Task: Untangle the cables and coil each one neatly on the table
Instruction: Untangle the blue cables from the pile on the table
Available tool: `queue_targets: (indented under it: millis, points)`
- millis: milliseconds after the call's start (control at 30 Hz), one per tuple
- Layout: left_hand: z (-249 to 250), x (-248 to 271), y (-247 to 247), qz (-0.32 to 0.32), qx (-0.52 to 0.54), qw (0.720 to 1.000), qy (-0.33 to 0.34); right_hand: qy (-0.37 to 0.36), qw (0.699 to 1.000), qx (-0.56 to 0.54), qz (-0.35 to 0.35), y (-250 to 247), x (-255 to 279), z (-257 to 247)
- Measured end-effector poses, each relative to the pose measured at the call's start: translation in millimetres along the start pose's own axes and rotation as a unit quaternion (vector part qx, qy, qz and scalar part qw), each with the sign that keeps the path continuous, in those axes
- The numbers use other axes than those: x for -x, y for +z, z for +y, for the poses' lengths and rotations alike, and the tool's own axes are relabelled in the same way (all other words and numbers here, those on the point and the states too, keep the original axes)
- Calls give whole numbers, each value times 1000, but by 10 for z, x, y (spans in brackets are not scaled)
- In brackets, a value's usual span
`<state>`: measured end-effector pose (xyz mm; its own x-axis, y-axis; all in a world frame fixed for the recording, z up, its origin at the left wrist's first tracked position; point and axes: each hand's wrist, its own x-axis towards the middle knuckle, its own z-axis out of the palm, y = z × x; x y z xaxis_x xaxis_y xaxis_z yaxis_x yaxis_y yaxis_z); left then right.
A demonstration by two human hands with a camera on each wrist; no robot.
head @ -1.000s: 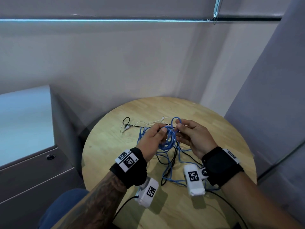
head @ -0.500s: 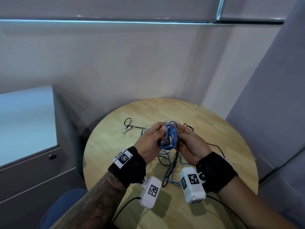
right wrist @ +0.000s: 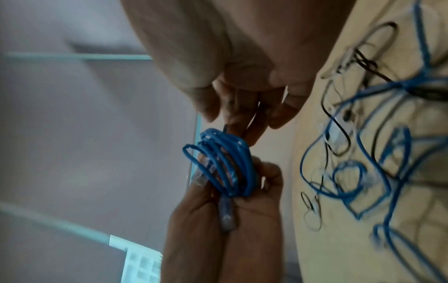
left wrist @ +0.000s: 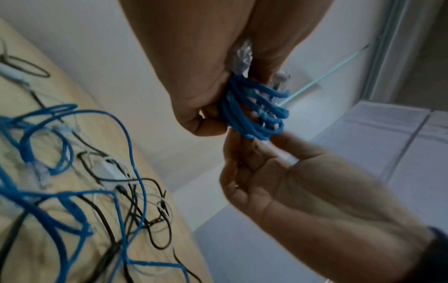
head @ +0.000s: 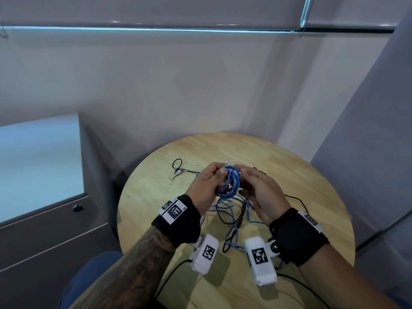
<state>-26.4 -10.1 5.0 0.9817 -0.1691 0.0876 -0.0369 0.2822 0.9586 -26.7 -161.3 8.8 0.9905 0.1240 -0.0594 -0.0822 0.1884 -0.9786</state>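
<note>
Nearest to us, our two forearms reach in over the edge of the round pale wooden table (head: 312, 197), each wrist wrapped in a black band carrying a white camera block. Just beyond the wrists, a loose tangle of thin blue, black and white cables (head: 231, 219) lies spread on the wood below our hands; in the wrist views we can see blue loops crossing over black strands and a white lead with a small inline box, none of it sorted yet. Above that heap we hold a small coil of blue network cable (head: 229, 181) up off the table, between both hands. Our left hand (head: 207, 186) has its fingers and thumb curled round one side of the coil, clamping the turns together, and a clear plug end shows against its palm in the right wrist view. Our right hand (head: 260, 192) meets the coil from the other side; its fingers (left wrist: 240, 153) lie fairly straight and reach up to the bottom of the turns, touching them, though we cannot tell whether they pinch a strand. Farther out, near the table's far rim, a small black loop joined to a white lead (head: 178, 168) lies apart from the main heap. We judge the task to be early: one blue cable is nearly wound but not set down, and the remaining cables are left to separate and coil.
</note>
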Motion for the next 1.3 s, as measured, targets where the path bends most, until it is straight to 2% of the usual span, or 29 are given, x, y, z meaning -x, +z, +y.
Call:
queue_targets:
  millis: [67, 133, 300, 367, 467, 600, 667, 733, 800, 867, 933, 1033, 1200, 1300]
  points:
    - [-4, -14, -11, 12, -22, 1000, 14, -55, 991, 115, -40, -2, 11, 25]
    - [-15, 0, 17, 16, -25, 999, 14, -97, 964, 240, -55, 26, 30, 84]
    - [-25, 25, 45, 22, 27, 999, -3, -164, 939, 301, -5, 93, 90, 119]
    - [-32, 19, 46, 31, 48, 998, -14, -166, 950, 265, 9, 119, 112, 122]
    - [-70, 52, 120, 21, 57, 998, -17, -139, 979, 138, 57, 161, 107, 64]
    - [-111, 72, 169, 25, -83, 996, 17, -110, 986, 84, 92, 157, 70, 32]
    - [-101, 86, 180, 2, -102, 995, 24, -75, 991, 56, 97, 139, 37, 29]
    - [-67, 100, 167, -8, -109, 993, 35, -20, 998, 20, 55, 95, 12, 7]
    - [-53, 102, 128, -27, -128, 990, 56, 48, 998, -16, -21, 39, 17, -51]
    - [-66, 97, 87, -54, -155, 984, 66, 73, 994, -64, -60, -18, 35, -130]
    - [-82, 96, 70, -76, -181, 978, 64, 58, 993, -94, -30, -68, 29, -198]
    - [-45, 94, 76, -83, -205, 973, 63, 12, 998, -63, 11, -124, 20, -226]
    - [28, 69, 31, -81, -230, 968, 65, -30, 995, -82, -43, -108, 61, -271]
    - [30, 96, 20, -92, -234, 966, 55, -53, 998, -10, -43, -96, 46, -288]
